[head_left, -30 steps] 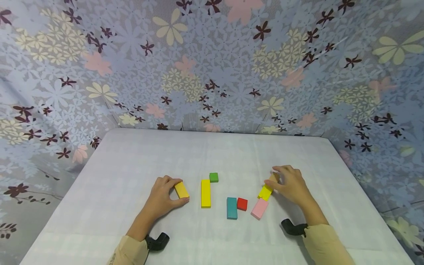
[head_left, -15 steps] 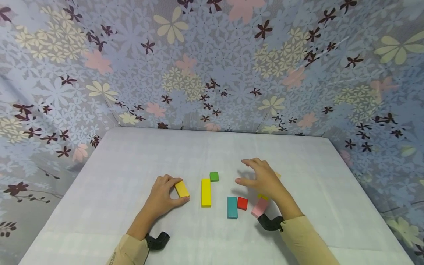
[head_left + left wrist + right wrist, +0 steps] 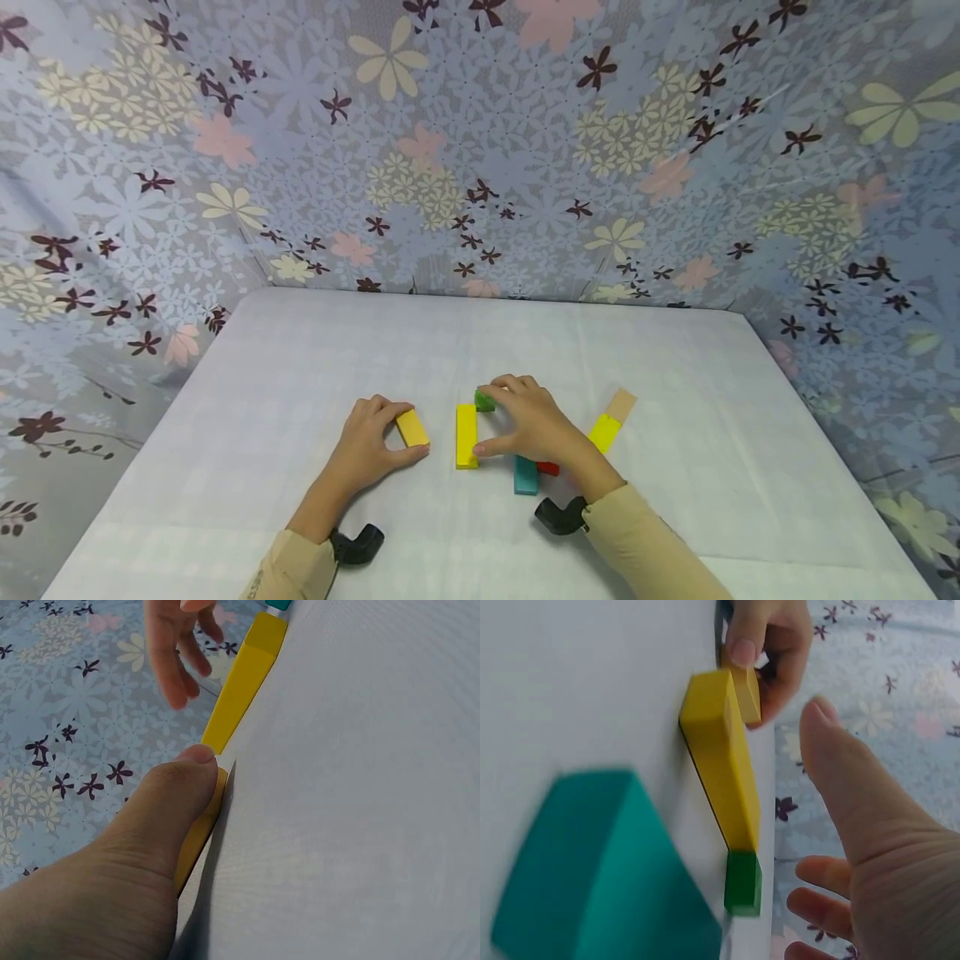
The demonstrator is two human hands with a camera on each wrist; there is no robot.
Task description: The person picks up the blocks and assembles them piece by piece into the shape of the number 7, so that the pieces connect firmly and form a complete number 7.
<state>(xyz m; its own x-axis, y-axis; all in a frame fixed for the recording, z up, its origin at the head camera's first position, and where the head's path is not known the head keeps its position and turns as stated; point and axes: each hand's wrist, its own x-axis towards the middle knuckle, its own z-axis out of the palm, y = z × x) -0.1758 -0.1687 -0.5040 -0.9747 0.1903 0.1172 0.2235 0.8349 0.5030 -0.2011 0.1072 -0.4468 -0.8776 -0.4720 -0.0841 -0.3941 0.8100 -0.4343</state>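
At the left of the blocks, my left hand (image 3: 365, 443) pinches a short orange-yellow block (image 3: 412, 428) by its ends, thumb at the near end. The block lies on the white cloth. My right hand (image 3: 534, 421) hovers over a long yellow block (image 3: 466, 437) and a small green block (image 3: 483, 402), thumb and fingers spread apart. In the right wrist view nothing sits between that thumb (image 3: 840, 761) and the fingers. The green block (image 3: 742, 883) stands at the far end of the long yellow block (image 3: 721, 757). Fingers partly cover the green block in the head view.
Under my right wrist lie a teal block (image 3: 526, 477) and a red block (image 3: 549, 468), both partly covered. Further right, a yellow block (image 3: 604, 433) and a tan block (image 3: 621, 406) lie end to end. A floral curtain (image 3: 480, 150) hangs behind the white-covered table (image 3: 360, 333).
My right hand has let go of the tan and yellow blocks at the right and moved left, over the long yellow and green blocks. The left hand keeps its place on the orange-yellow block.
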